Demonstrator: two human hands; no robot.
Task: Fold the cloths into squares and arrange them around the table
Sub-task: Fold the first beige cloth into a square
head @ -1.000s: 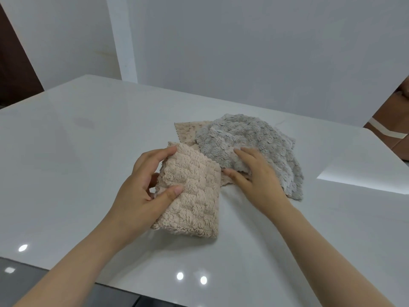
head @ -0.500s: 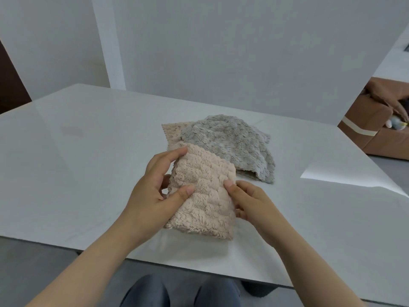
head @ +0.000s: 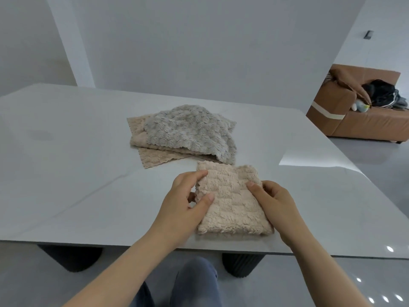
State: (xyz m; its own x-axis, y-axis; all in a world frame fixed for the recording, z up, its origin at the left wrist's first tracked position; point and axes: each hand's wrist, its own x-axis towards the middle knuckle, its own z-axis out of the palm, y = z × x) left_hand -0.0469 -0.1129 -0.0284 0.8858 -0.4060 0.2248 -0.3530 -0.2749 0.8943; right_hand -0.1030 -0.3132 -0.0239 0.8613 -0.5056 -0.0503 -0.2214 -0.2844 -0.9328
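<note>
A folded beige fluffy cloth [head: 232, 202] lies near the front edge of the white table [head: 66, 173]. My left hand [head: 186, 202] pinches its left edge between thumb and fingers. On the opposite side, my right hand [head: 274, 202] grips the cloth's right edge. Farther back, a crumpled grey cloth [head: 188, 131] rests on top of unfolded beige cloths [head: 152, 158] in a loose pile at the table's middle.
A brown sofa [head: 358, 120] with dark clothing on it stands on the right, beyond the table. Dark round table legs [head: 241, 267] show under the front edge. My knees in blue trousers [head: 194, 282] are below. A white wall is behind.
The folded beige cloth has moved right and toward the front edge. My right hand left the grey cloth and took hold of the beige cloth's right side. The view pulled back.
</note>
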